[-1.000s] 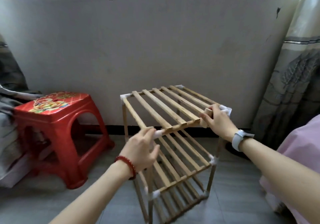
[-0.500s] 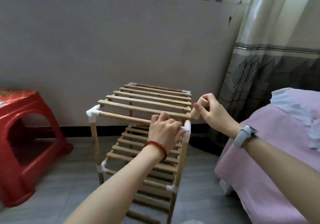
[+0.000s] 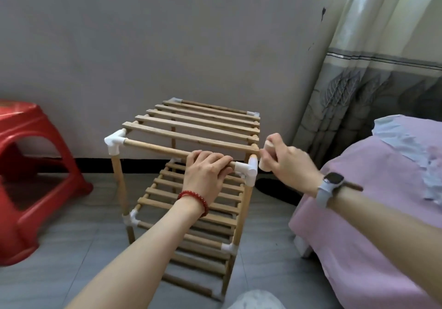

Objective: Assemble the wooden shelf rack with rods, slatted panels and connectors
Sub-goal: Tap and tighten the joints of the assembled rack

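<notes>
The rack (image 3: 189, 172) stands at centre, wall at 12 o'clock, stool (image 3: 28, 165) at 9, bed (image 3: 373, 213) at 3. A second ago both hands gripped the top corners; since then the view has swung round. Now the left hand (image 3: 205, 173) curls over the front rod (image 3: 153, 146), while the right hand (image 3: 285, 162) clamps a wooden block (image 3: 267, 156) just beside the connector (image 3: 247, 168). Likely tapping that joint tight; assembly looks nearly finished.
</notes>
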